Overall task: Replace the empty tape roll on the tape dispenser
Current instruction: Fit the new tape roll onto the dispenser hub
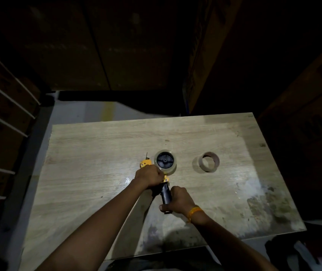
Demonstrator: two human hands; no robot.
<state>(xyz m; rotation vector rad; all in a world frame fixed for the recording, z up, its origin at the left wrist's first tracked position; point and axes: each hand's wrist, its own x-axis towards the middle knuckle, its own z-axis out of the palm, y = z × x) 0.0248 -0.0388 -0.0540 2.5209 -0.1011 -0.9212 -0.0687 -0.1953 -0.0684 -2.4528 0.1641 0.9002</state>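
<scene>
Far left: shelf rails [7, 98], dark, not in play. Wooden table [89, 149] holds everything.

Tape dispenser [161, 173] lies flat mid-table, yellow frame, black handle toward the person. A clear tape roll [165, 160] already sits on the hub. So I'd judge the swap itself is done and we're at seating or threading.

Left hand [150, 178] is curled closed over the yellow frame just beside the roll, knuckles up. Can't tell whether it pinches the tape end.

Right hand [177, 200] is wrapped around the black handle, clamped firm, thumb along the butt end. Yellow wristband [193, 212] on that wrist.

Next move likely: find the free tape end, feed it through to the cutter. Needs the handle held steady.

Right of it, well apart: empty brown core [207, 161] standing on the table, untouched.
</scene>
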